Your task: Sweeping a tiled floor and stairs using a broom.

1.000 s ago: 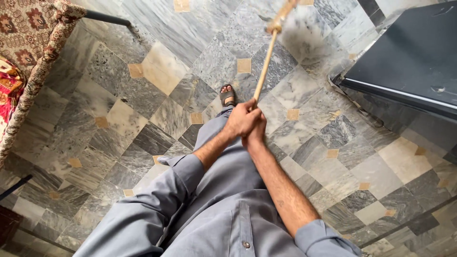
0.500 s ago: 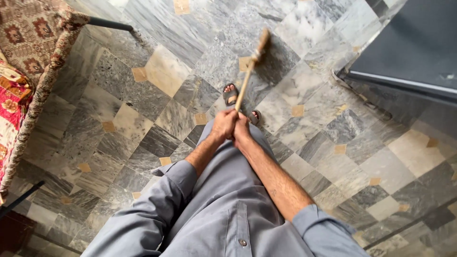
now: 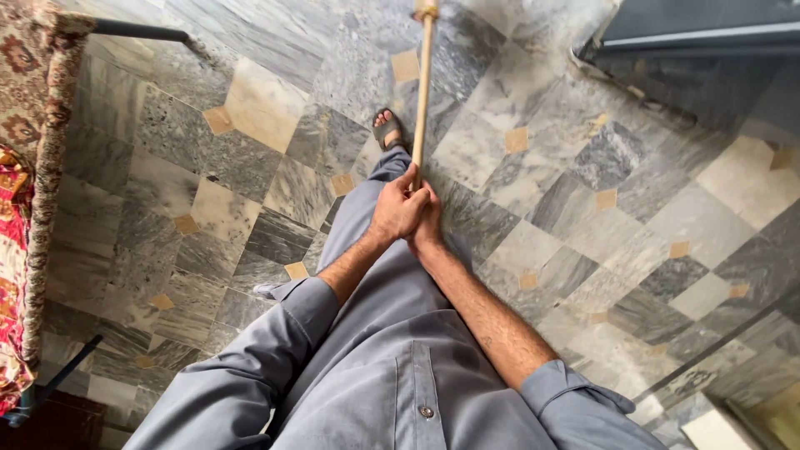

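A long wooden broom handle (image 3: 422,92) runs from my hands up to the top edge of the view, where the broom's head is cut off. My left hand (image 3: 396,208) and my right hand (image 3: 429,221) are pressed together, both closed around the handle's near end, just above my grey-trousered leg. My sandalled foot (image 3: 387,131) stands on the floor left of the handle. Grey shirt sleeves are rolled up on both forearms.
Grey marble floor (image 3: 250,167) with small tan diamond tiles. A bed with a patterned red-and-beige cover (image 3: 33,167) and dark metal frame (image 3: 137,32) lies along the left. A dark metal door or cabinet (image 3: 708,33) stands at the top right.
The broom handle has swung from leaning right to nearly upright, its head sliding out past the top edge. My hands stay clasped on it. The view has shifted left.
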